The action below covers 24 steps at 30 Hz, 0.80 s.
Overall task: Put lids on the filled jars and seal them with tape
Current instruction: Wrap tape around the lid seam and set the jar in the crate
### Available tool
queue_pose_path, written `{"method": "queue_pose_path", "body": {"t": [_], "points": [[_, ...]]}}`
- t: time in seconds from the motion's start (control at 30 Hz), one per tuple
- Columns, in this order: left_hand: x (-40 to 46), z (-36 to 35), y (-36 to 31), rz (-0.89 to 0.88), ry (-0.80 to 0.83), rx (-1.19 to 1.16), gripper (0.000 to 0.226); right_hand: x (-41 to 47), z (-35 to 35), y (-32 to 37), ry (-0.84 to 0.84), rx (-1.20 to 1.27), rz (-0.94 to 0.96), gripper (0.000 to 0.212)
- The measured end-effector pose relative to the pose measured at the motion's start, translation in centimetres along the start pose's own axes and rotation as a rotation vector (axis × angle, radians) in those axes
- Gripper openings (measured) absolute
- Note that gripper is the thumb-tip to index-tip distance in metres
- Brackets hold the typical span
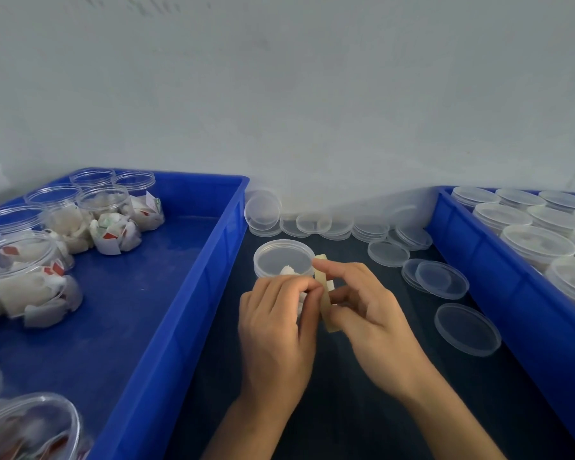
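A clear filled jar (283, 258) with a lid on it stands on the dark table between two blue crates. Just in front of it my left hand (276, 330) curls its fingers against the jar's near side and pinches at a roll of yellowish tape (326, 293). My right hand (369, 313) grips the tape roll from the right, holding it upright against the jar. The jar's lower part is hidden behind my hands.
The left blue crate (180, 310) holds several open filled jars (107, 220). The right blue crate (512, 293) holds several lidded jars (538, 244). Loose clear lids (467, 328) lie on the dark table, with more stacked along the wall (312, 224).
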State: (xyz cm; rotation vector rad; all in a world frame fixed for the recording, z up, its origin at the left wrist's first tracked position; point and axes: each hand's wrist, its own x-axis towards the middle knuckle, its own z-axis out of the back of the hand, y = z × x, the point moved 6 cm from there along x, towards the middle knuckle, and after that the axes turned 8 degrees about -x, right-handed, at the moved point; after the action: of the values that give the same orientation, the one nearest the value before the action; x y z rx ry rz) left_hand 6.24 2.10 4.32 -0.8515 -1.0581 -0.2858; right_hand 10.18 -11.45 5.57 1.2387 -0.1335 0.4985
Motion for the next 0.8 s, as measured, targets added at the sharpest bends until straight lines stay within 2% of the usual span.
{"method": "queue_pose_path", "body": {"t": [0.2,0.33,0.5,0.63,0.73,0.8], "points": [[0.1,0.3,-0.1,0.042,-0.024,-0.012,0.010,0.0,-0.2,-0.1,0.054,-0.017,-0.020,0.059],[0.2,0.5,-0.5,0.044,-0.047,-0.031,0.016,-0.4,-1.0,-1.1,0.139,-0.076,-0.102,0.068],[0.3,0.5,-0.5,0.034,-0.042,-0.029,0.011,-0.1,-0.5,-0.8,0.042,-0.042,-0.062,0.045],[0.4,0.3,-0.4,0.045,-0.009,-0.059,0.002,-0.1,-0.1,-0.5,-0.009,-0.294,0.038,0.034],[0.4,0.2,-0.1,0.071,-0.001,-0.097,0.005,-0.3,-0.1,0.5,-0.009,-0.544,0.166,0.028],[0.4,0.2,-0.1,0.083,0.009,-0.119,0.008,-0.2,-0.1,0.5,0.000,-0.710,0.184,0.029]]}}
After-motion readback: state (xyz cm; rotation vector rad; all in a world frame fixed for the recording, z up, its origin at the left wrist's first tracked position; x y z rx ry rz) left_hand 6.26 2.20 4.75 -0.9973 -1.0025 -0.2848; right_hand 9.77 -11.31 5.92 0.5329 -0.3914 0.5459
